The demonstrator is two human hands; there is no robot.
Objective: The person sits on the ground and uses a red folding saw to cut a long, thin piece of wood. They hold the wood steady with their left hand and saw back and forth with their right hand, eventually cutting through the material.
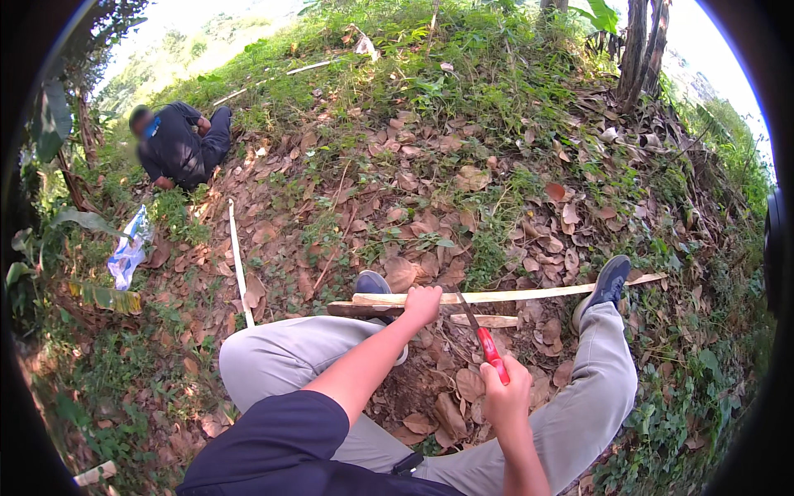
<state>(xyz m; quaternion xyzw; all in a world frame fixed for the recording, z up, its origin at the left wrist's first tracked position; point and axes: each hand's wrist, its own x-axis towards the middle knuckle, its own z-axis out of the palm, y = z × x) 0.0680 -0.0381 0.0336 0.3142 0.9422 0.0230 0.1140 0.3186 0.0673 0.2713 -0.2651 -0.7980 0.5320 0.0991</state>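
Head view: left hand (423,304) pins a bamboo strip (513,293) lying across the leafy ground between the shoes; right hand (506,400) clenches a red-handled knife (482,337). A slipping blade could likely nick the left fingers nearby.

Knife (482,335): red handle's lower end buried in right hand (506,398); blade tip lost against the split strip (504,294). Strip section covered by left hand (422,304). Left shoe (374,285) mostly behind wood and knee. Second person (180,145) crouched, face blurred, hands hidden. Pale stick (95,473) at lower left cut by the dark rim. Blue-white wrapper (128,252) too small to identify.
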